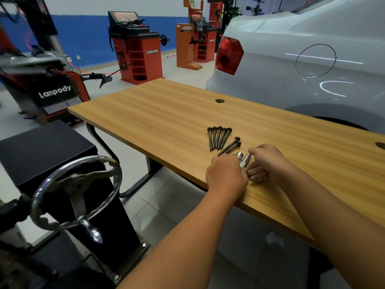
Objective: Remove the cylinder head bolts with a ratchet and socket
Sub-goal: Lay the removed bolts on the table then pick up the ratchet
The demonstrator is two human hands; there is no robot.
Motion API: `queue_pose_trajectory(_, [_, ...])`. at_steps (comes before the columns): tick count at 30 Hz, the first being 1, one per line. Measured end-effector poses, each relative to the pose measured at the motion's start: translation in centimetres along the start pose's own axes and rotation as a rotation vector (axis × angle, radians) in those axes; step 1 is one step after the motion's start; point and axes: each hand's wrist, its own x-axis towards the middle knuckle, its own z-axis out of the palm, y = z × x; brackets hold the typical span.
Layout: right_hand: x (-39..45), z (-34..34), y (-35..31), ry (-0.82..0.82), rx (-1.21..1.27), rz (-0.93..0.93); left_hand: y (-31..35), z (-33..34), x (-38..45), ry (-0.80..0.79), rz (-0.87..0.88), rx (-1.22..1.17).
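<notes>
Workshop floor all around, orange tyre machines [136, 46] at the back, a pale car [302, 59] on the right, and I'm looking down on a wooden desk [166, 113]. Five long bolts [218, 137] lie in a tidy row, heads away from me, and two more bolts [230, 146] sit at a slant just beside them, so seven are out by my count. Both hands are on the shiny metal pieces near the desk's front edge: my left hand [226, 176] is curled over one end, my right hand [267, 161] pinches the socket pieces [243, 159] between thumb and fingers. It looks like I'm joining or pulling apart a socket and an extension, though the fingers hide the joint and I can't tell which. No ratchet handle in sight, and no engine either. Risks from here: those round pieces are near the edge and could roll off if they slip; a nudge from my left wrist could scatter the slanted pair of bolts. As for containers, none on the desk: the bolts lie loose on the wood, with only two cable holes [219, 100] in the top. A steel handwheel [77, 192] sits at my left.
</notes>
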Motion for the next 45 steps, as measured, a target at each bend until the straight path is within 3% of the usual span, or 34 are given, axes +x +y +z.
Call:
queue_pose_trajectory(3, [0.1, -1.2, -0.5, 0.086, -0.019, -0.063, 0.1, -0.2, -0.1, -0.025, -0.01, 0.001])
queue_pose_trajectory(8, [-0.8, -3.9, -0.8, 0.218, 0.254, 0.038, -1.5, -2.2, -1.3, 0.002, -0.084, -0.053])
queue_pose_trajectory(12, [-5.6, 0.7, -1.3, 0.437, 0.422, -0.118, -5.0, -7.3, -4.0, 0.073, -0.163, -0.099])
queue_pose_trajectory(14, [-10.0, 5.1, -2.9, 0.365, 0.474, -0.266, -6.3, -11.0, -5.8, 0.13, -0.221, -0.178])
queue_pose_trajectory(16, [-15.6, 10.5, -5.5, 0.068, 0.456, -0.471, -7.6, -15.7, -8.0, 0.278, -0.292, -0.229])
queue_pose_trajectory(18, [-22.4, 16.5, -8.6, -0.235, 0.397, -0.678, -10.2, -21.4, -11.0, 0.472, -0.382, -0.238])
queue_pose_trajectory(24, [-42.0, 33.8, -15.9, -0.61, 0.104, -1.253, -20.5, -38.1, -24.9, 0.933, -0.677, -0.097])
queue_pose_trajectory(27, [-47.1, 40.4, -17.8, -0.535, -0.346, -1.549, -24.9, -43.1, -32.3, 1.064, -0.805, 0.009])
queue_pose_trajectory(31, [-49.0, 45.2, -18.4, -0.577, -0.853, -1.698, -28.1, -45.6, -37.5, 1.131, -0.889, -0.006])
queue_pose_trajectory(37, [-50.4, 46.1, -18.0, -0.201, -0.733, -1.972, -29.8, -44.9, -36.8, 1.166, -0.865, -0.127])
queue_pose_trajectory(40, [-48.7, 42.9, -18.4, -0.164, -0.557, -1.852, -28.4, -44.2, -33.4, 1.187, -0.75, -0.161])
queue_pose_trajectory(43, [-42.5, 37.5, -17.8, -0.327, -0.354, -1.403, -26.4, -42.2, -28.5, 1.162, -0.577, -0.246])
queue_pose_trajectory(45, [-37.5, 33.3, -15.8, -0.368, -0.121, -1.087, -24.6, -39.8, -24.1, 1.064, -0.48, -0.341])
